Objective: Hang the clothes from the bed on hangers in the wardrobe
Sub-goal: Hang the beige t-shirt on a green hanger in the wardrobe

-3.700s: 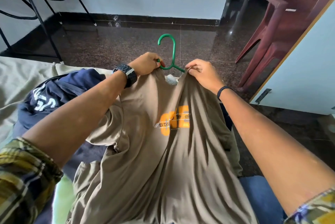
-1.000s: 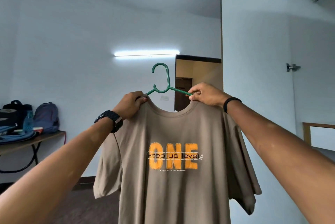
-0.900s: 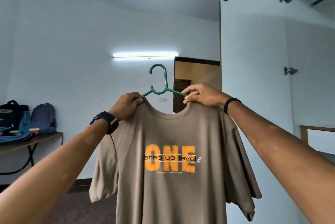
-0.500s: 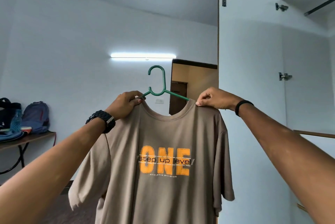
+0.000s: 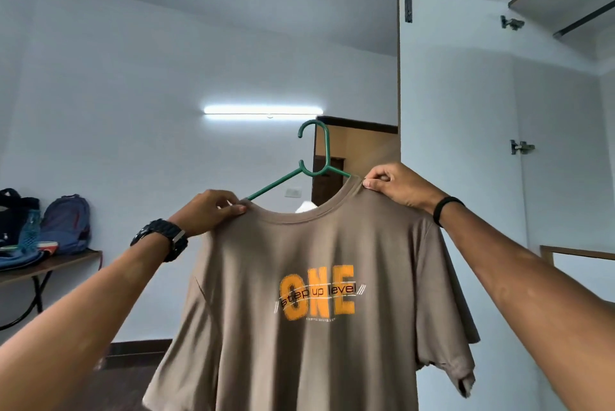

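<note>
- T-shirt [image 5: 309, 294] hangs on green hanger [image 5: 314, 158], held up mid-air in centre of view, front print facing the person.
- Left hand [image 5: 209, 211] pinches left shoulder seam at the collar, fingers curled on fabric, likely the hanger arm too; right hand [image 5: 396, 186] pinches right side of collar the same way.
- Hanger's long axis runs left-right but tilted: left end lower, right end higher. Hook stands up between the hands, opening to the left.
- Key relation: wardrobe [image 5: 565, 144] lies to the right, door [image 5: 449, 144] swung open; rail [image 5: 585, 19] is up at top right, above and right of the hook. Right hand is the nearer one.
- Judgement: next move is carry right and up, hook over rail; tilt wants levelling or the shirt may slide towards the low end.
- Counts: one shirt, one hanger, two hands, one rail in view. No other garments on the rail as far as visible.
- Bags [image 5: 63, 224] on a shelf at far left.
</note>
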A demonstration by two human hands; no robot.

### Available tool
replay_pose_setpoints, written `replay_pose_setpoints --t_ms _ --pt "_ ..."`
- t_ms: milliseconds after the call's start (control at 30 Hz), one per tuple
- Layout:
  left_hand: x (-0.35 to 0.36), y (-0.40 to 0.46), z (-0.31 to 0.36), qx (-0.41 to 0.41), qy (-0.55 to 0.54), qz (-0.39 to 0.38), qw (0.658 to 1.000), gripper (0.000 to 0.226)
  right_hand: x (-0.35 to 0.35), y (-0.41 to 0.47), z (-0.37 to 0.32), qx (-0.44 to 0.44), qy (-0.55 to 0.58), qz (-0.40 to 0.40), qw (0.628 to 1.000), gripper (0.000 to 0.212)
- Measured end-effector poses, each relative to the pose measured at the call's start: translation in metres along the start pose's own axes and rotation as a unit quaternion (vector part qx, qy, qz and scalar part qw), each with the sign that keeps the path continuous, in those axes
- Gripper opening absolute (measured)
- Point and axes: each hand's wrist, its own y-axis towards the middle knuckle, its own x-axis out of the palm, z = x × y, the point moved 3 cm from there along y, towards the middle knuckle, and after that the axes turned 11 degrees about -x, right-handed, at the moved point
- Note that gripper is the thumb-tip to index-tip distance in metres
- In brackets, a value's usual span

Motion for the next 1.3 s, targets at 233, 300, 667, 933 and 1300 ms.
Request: replay_pose_setpoints --t_ms 233,300,667,933,1300 --pt "0.018 0.009 0.059 0.029 -0.052 -0.007 0.998 0.021 0.012 -0.001 0.001 -0.004 -0.003 0.022 1.0 0.014" --pt "0.019 0.012 0.063 0.024 -0.042 -0.004 0.999 0.024 0.006 -0.01 0.011 0.009 -0.011 0.012 1.0 0.008" --pt "0.023 0.023 0.07 -0.028 0.039 0.017 0.999 0.02 -0.014 -0.044 0.05 0.084 0.039 -0.019 0.996 0.001" --pt "0.023 0.031 0.06 -0.05 0.104 0.046 0.992 0.02 -0.022 -0.069 0.067 0.188 0.238 -0.031 0.953 0.013" --pt "0.045 0.031 0.081 -0.055 0.177 0.032 0.982 0.023 -0.036 -0.075 0.076 0.223 0.126 -0.034 0.966 0.025"
